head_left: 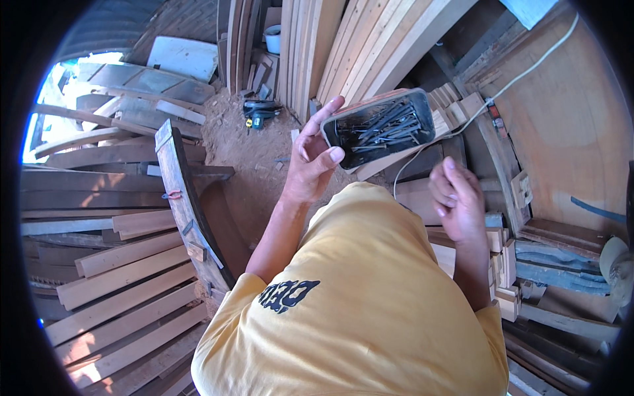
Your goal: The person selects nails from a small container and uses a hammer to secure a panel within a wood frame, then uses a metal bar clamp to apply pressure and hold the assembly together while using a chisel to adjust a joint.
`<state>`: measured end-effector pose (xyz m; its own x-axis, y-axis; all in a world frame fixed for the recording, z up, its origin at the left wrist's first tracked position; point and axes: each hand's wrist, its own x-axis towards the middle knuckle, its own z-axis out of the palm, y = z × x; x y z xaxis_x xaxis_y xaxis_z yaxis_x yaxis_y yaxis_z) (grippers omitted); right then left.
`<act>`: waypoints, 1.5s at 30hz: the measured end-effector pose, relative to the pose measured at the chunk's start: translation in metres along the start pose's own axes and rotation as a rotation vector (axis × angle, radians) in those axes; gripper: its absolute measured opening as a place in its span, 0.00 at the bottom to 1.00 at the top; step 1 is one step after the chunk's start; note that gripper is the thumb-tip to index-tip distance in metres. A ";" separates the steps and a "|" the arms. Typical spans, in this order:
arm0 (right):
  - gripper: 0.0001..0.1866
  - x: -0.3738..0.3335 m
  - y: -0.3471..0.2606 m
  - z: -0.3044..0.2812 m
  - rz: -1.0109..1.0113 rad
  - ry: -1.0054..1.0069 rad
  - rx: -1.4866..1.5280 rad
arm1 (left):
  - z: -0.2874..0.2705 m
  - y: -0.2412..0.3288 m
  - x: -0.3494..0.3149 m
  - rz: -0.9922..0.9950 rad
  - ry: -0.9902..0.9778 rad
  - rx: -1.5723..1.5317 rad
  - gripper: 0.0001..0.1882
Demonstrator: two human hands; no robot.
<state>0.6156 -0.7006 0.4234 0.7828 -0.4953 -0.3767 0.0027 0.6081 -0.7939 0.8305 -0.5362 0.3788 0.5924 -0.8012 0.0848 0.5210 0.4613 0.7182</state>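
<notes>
Being held by the left hand [310, 158]: one dark rectangular box [424, 109], open-topped, rounded corners. Box is gripped at its left end only, thumb laid over the near left corner, the other fingers up along the left side. Open side is turned up toward the camera; box is set aslant, right end farther from the body. Whether it is also supported from below cannot be told.

Contents: loose nails [389, 125], dark, long, heaped mostly lengthwise, clear of the thumb.

Right hand [457, 195] is held off the box, near its lower right corner, not touching. Fingers are curled in, thumb side up; whether anything small is pinched cannot be told.

Box is located ahead of the yellow shirt [389, 264], between the two hands but well forward of the right one. Behind it, long planks [370, 49] are stacked. A white cable [528, 80] is run past its right end. Power tool [261, 113] is left on the dirt floor [241, 148], ahead and to the left. Red-handled pliers [173, 195] are seen on a curved beam [177, 165], well apart from the left hand.
</notes>
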 end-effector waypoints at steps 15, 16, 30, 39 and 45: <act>0.05 0.026 -0.052 0.090 -0.973 -0.120 -1.511 | 0.004 0.001 -0.007 0.053 -0.104 0.043 0.48; 0.05 0.029 -0.052 0.092 -0.908 -0.165 -1.596 | 0.003 0.000 -0.007 0.052 -0.111 0.066 0.48; 0.06 0.039 -0.045 0.096 -0.760 -0.312 -1.999 | 0.014 -0.007 -0.012 0.054 -0.100 0.210 0.45; 0.03 0.034 -0.057 0.081 -0.713 -0.399 -1.919 | 0.016 -0.008 -0.008 -0.003 -0.120 0.195 0.44; 0.07 0.018 -0.058 0.056 -0.653 -0.207 -1.132 | 0.016 -0.008 -0.009 0.014 -0.091 0.115 0.44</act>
<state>0.6648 -0.7100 0.4893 0.9162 -0.3326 0.2235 -0.0254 -0.6047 -0.7960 0.8113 -0.5388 0.3831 0.5387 -0.8283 0.1541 0.4361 0.4306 0.7902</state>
